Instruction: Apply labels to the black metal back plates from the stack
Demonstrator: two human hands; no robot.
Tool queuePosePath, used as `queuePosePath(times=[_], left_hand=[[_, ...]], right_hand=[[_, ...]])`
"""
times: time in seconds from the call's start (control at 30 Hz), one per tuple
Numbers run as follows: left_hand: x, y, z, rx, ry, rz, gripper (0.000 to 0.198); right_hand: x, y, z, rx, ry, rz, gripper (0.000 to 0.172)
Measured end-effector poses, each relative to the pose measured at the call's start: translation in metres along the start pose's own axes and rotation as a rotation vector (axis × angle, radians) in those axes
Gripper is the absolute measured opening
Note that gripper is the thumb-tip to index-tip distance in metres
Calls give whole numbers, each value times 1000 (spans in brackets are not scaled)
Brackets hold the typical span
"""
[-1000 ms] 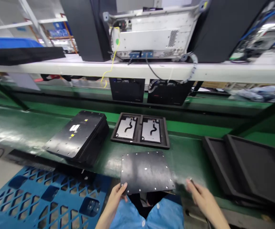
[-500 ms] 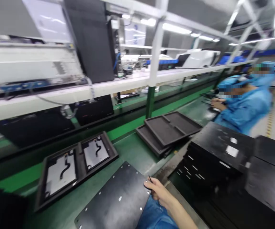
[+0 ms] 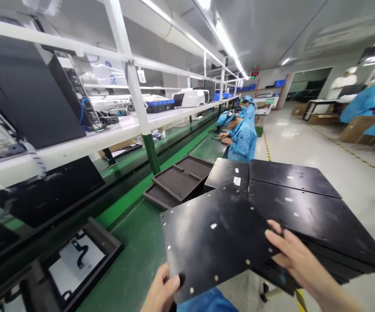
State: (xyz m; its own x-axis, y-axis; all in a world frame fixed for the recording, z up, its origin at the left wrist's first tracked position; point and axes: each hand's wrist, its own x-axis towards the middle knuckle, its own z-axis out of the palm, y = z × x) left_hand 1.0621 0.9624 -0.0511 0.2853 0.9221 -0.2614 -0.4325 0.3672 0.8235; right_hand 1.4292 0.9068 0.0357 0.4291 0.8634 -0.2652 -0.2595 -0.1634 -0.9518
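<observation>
I hold a flat black metal plate [image 3: 213,242] with small holes and white studs, lifted off the green belt and carried over the near edge of a stack of similar black plates [image 3: 304,212] on my right. My left hand [image 3: 161,294] grips its lower left edge, thumb on top. My right hand [image 3: 291,255] holds its right edge, fingers curled over the top. The plate tilts slightly toward me.
The green conveyor belt [image 3: 132,260] runs away to the upper right. On it lie a black tray with grey parts [image 3: 77,264] at lower left and empty black trays [image 3: 177,180] further on. People in blue coats [image 3: 241,138] work along the line. A white shelf [image 3: 109,134] overhangs the belt.
My head turned right along the line. The plate left the belt and now hangs in both hands over the stack on the right; the left hand is back in view gripping it.
</observation>
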Motion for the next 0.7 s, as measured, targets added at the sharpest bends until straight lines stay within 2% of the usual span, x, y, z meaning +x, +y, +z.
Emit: queuePosePath(times=[0.1, 0.2, 0.3, 0.37, 0.43, 0.5, 0.57, 0.7], left_hand=[[44, 20, 57, -156, -205, -140, 59], [73, 33, 104, -200, -252, -177, 63], [83, 32, 136, -190, -286, -121, 66], [88, 26, 153, -161, -290, -44, 63], [97, 16, 169, -150, -259, 18, 65], [113, 7, 183, -150, -203, 47, 72], [136, 3, 194, -155, -141, 82, 76], [188, 15, 204, -128, -10, 141, 65]], right_hand=[[0, -68, -21, -147, 86, -117, 80], [22, -142, -29, -408, 73, -251, 71], [73, -206, -27, -756, 45, -368, 65], [119, -235, -18, -992, -9, -423, 58], [169, -248, -3, -1171, -107, -424, 63], [218, -246, 19, -1311, -92, -406, 85], [262, -235, 43, -1405, -60, -423, 93], [332, -209, 73, -1572, -16, -403, 73]])
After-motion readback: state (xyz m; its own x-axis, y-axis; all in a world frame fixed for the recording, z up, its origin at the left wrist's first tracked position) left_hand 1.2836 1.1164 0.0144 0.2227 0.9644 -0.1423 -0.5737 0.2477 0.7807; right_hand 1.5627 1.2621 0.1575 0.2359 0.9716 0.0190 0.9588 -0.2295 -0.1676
